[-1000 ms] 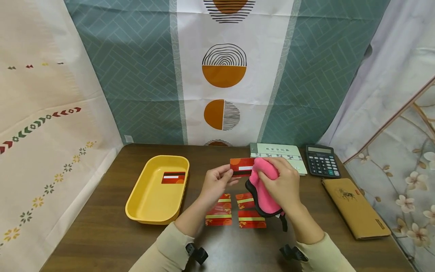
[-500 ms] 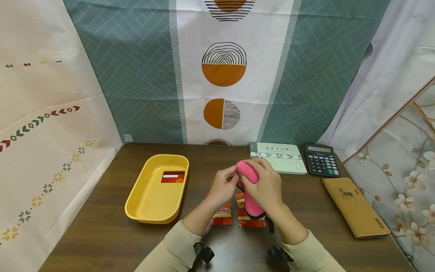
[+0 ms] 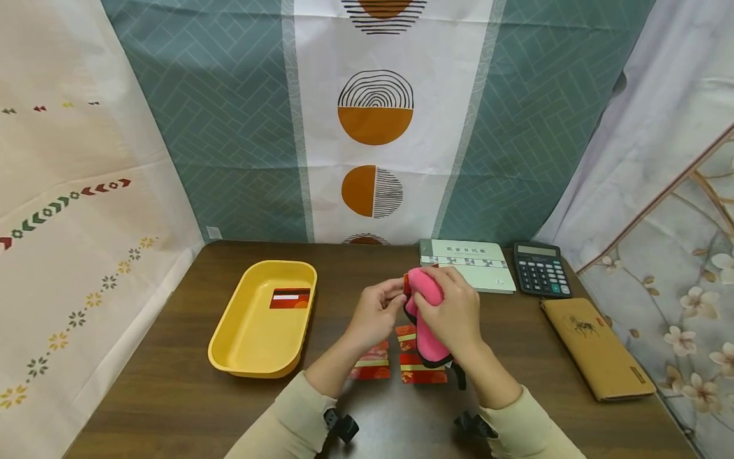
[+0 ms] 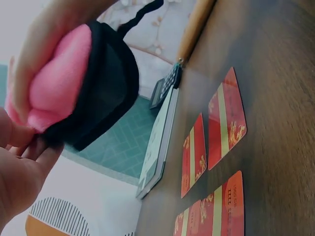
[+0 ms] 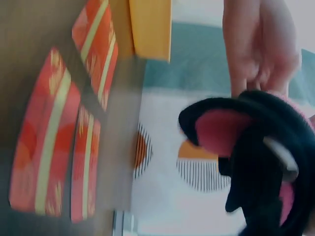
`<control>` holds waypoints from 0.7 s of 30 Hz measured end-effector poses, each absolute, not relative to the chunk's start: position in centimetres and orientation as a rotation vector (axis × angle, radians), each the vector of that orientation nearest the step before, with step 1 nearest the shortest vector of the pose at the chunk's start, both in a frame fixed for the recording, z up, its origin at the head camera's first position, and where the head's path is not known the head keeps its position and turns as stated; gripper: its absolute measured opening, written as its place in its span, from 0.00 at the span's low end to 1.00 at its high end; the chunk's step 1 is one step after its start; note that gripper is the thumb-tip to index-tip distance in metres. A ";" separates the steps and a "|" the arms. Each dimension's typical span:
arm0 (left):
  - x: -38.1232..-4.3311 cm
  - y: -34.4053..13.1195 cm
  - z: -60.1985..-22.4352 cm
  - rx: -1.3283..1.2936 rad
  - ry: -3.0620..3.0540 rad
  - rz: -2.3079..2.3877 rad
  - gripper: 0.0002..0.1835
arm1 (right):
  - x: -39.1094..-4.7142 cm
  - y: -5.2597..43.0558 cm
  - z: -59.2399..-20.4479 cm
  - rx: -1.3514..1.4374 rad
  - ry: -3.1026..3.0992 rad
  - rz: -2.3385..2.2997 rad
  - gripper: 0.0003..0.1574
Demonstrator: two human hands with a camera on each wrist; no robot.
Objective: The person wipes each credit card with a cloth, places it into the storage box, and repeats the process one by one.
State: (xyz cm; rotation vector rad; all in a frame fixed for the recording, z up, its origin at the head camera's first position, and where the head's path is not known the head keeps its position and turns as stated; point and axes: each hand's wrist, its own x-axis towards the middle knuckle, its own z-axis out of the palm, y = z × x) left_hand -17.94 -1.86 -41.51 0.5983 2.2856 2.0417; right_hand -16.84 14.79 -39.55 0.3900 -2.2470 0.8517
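In the head view my left hand [image 3: 374,313] pinches the edge of a red card [image 3: 407,284], of which only a small strip shows. My right hand [image 3: 452,311] grips a fluffy pink cleaning pad [image 3: 431,331] with black trim and a strap, and the pad covers most of that card. In the left wrist view the pad's black side [image 4: 110,86] shows, with pink plush under the fingers. Below the hands, several red cards with gold stripes [image 3: 423,370] lie face up on the table in two columns, partly hidden by the left forearm and pad.
To the left stands a yellow tray [image 3: 220,344] with one red card [image 3: 290,298] lying in it, stripe side up. A pale green account book [image 3: 487,274], a black calculator [image 3: 542,270] and a tan wallet [image 3: 597,349] lie along the right side of the brown table [image 3: 155,382].
Both hands have come together: the pad slid left over the card to the left fingers, then drew back slightly right. The card's face, plainly visible one second ago, is now mostly covered.
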 end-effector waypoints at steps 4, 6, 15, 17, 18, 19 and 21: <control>-17.9 -2.0 -41.6 0.592 2.292 2.032 0.19 | -16.4 13.8 -39.9 0.436 -2.211 0.879 0.24; -17.6 -2.1 -41.8 0.576 2.311 2.029 0.18 | -16.2 14.1 -40.0 0.434 -2.206 0.858 0.24; -18.2 -6.1 -40.9 0.335 2.205 2.305 0.19 | -16.9 19.0 -39.9 0.279 -2.165 0.848 0.24; -18.7 -7.7 -40.7 0.202 2.171 2.357 0.19 | -17.0 19.7 -39.9 0.271 -2.169 0.858 0.23; -18.9 -8.4 -40.6 0.132 2.174 2.361 0.20 | -17.1 19.9 -39.9 0.268 -2.174 0.864 0.24; -19.2 -9.1 -40.5 0.077 2.187 2.360 0.20 | -17.2 20.1 -39.8 0.264 -2.179 0.870 0.24; -19.7 -10.5 -40.2 -0.029 2.232 2.335 0.20 | -17.4 20.4 -39.7 0.253 -2.189 0.882 0.24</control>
